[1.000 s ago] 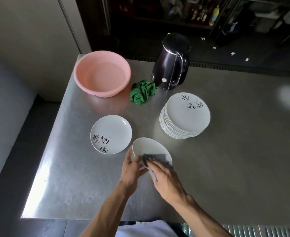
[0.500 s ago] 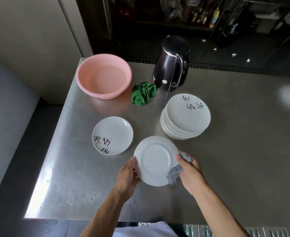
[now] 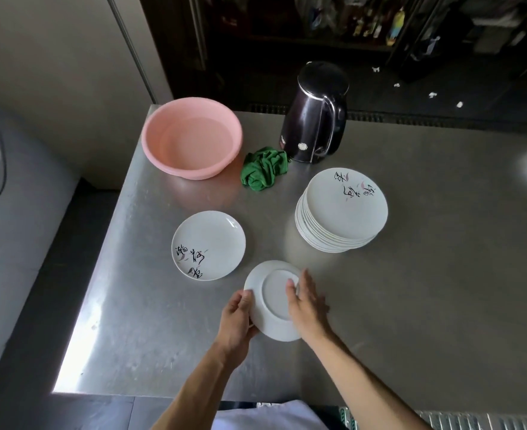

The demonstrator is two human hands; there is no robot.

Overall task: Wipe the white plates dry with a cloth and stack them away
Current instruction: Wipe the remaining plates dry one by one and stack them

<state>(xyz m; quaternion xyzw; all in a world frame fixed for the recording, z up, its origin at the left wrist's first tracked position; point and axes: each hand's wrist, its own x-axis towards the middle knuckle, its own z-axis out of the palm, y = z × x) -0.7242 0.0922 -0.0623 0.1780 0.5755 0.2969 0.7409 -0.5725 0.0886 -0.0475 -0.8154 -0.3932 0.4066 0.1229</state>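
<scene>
Two hands hold one upturned plate (image 3: 271, 301) near the surface's (image 3: 442, 274) front edge: left hand (image 3: 236, 318) pinching its rim, right hand (image 3: 307, 302) spread flat across it. Stiff, glazed, likely slippery and breakable; rim holds suit. Brush script on the stack (image 3: 341, 211) is unreadable.

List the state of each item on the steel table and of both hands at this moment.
Held white plate: underside up, tilted, off the table.
Left hand: gripping the plate's rim.
Right hand: flat on the plate's underside; no cloth visible.
Single decorated plate: face up, lying alone.
Plate stack: face up.
Pink plastic basin: upright.
Green cloth: crumpled, unused.
Dark electric kettle: upright, lid closed.
</scene>
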